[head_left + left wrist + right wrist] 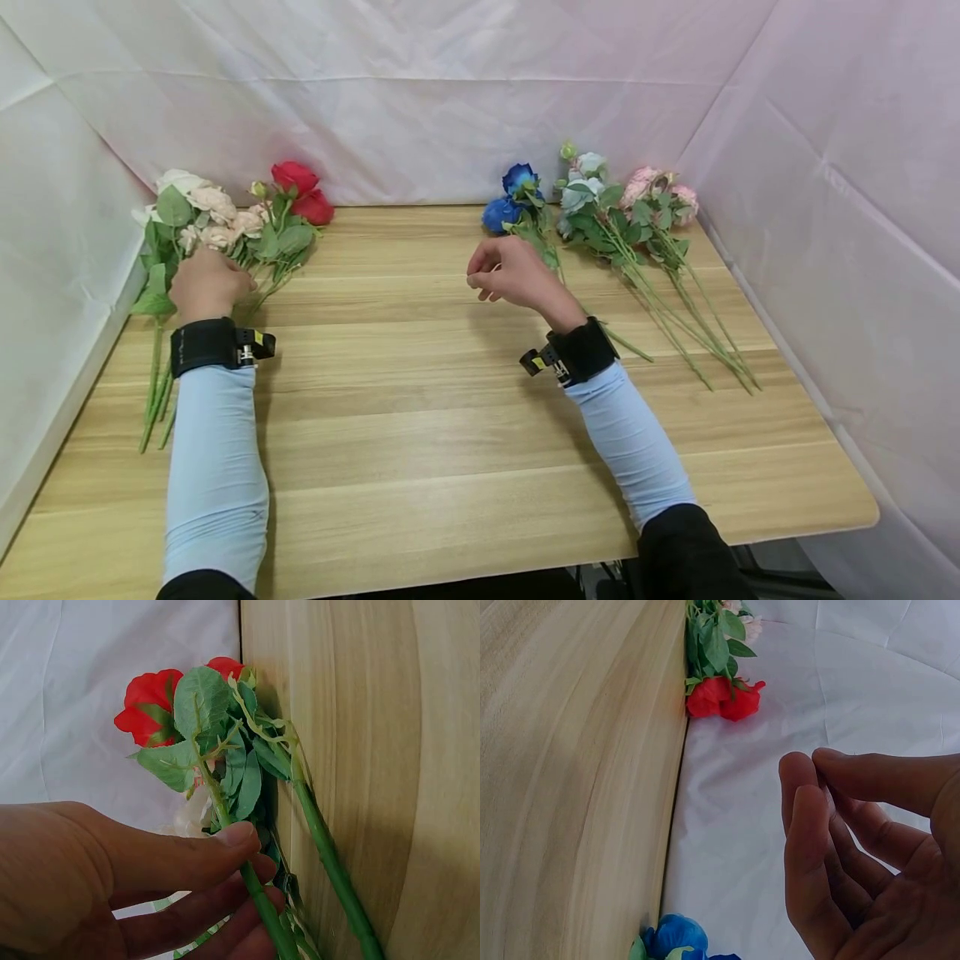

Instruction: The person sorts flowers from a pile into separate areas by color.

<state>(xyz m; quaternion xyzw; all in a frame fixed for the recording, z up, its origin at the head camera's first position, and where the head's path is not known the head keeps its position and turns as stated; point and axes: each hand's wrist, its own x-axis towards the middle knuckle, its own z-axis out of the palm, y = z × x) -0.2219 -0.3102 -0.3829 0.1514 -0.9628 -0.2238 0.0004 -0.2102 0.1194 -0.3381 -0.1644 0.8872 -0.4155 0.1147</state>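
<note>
A bunch of artificial flowers lies at the table's back left: cream and peach roses (202,204) and red roses (300,192), their green stems (153,392) pointing toward me. My left hand (208,282) rests on this bunch. In the left wrist view its thumb and fingers (240,840) pinch one leafy green stem (259,900) that leads up to the red roses (150,701); a second stem (330,855) lies beside it on the wood. My right hand (487,279) hovers over the table's middle with fingers (810,825) loosely curled and holding nothing, just left of the blue roses (513,196).
Pale blue-green roses (585,187) and pink roses (656,192) lie at the back right, their long stems (697,333) running toward the right edge. The wooden table (420,433) is enclosed by white cloth walls (450,100) at left, back and right.
</note>
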